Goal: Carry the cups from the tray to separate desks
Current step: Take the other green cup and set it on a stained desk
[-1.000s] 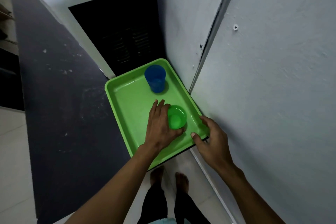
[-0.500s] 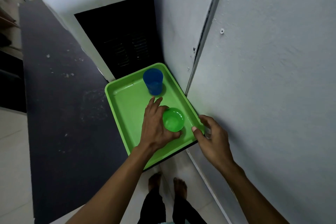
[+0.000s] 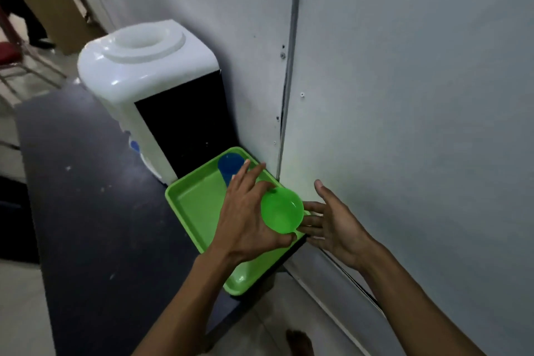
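A white water dispenser (image 3: 144, 75) stands on the dark desk (image 3: 86, 225), leaving the corner beside it for one green tray (image 3: 196, 205). Two cups: the blue cup (image 3: 228, 165) sits at the tray's far end, while the left hand (image 3: 248, 217) has its grip wrapped around the green cup (image 3: 281, 209), raised above the tray, probably for carrying away. The right hand (image 3: 335, 222) hovers beside it, fingers spread wide, holding nothing.

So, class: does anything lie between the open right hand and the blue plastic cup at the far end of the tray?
Yes. The left hand, gripping the green plastic cup, sits between the right hand and the blue plastic cup on the green tray.
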{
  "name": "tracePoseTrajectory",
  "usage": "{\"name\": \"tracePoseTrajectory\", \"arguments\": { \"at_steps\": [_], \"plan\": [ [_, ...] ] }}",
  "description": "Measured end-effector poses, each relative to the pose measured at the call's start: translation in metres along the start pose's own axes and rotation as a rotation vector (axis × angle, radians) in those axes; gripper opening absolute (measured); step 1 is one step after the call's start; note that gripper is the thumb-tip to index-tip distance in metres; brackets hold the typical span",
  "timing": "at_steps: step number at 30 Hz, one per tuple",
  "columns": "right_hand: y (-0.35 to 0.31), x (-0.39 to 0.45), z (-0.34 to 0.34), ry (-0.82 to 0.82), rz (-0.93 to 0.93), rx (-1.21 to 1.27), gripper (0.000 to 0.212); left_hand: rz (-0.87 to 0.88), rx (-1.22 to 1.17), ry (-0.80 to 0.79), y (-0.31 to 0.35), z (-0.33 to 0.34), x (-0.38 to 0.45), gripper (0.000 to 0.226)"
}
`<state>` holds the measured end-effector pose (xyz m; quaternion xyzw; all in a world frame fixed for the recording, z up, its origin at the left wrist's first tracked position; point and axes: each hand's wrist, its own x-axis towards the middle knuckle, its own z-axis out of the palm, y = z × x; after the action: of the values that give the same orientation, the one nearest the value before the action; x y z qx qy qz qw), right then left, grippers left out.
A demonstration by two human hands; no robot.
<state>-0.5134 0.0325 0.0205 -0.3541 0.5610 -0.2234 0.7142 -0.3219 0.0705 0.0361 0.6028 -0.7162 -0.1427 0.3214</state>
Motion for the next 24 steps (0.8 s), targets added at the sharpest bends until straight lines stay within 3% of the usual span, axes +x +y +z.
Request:
{"name": "tracePoseTrajectory", "arguments": {
  "at_steps": [5, 8, 10, 14, 24],
  "plan": [
    [0.017, -0.055, 0.009, 0.009, -0.058, 0.127, 0.074, 0.207, -0.03, -0.115, 0.028, -0.019, -0.01, 0.082],
    [0.037, -0.091, 0.013, 0.072, -0.085, 0.157, 0.084, 0.302, -0.058, -0.196, 0.051, -0.022, -0.023, 0.083],
    [0.053, -0.117, 0.013, 0.14, -0.116, 0.174, 0.083, 0.364, -0.074, -0.246, 0.068, -0.019, -0.033, 0.085],
    [0.087, -0.173, 0.003, 0.277, -0.173, 0.269, 0.059, 0.477, -0.106, -0.336, 0.106, -0.005, -0.057, 0.088],
    [0.194, -0.331, -0.046, 0.671, -0.212, 0.51, 0.068, 0.8, -0.218, -0.613, 0.247, 0.05, -0.144, 0.092]
  ]
}}
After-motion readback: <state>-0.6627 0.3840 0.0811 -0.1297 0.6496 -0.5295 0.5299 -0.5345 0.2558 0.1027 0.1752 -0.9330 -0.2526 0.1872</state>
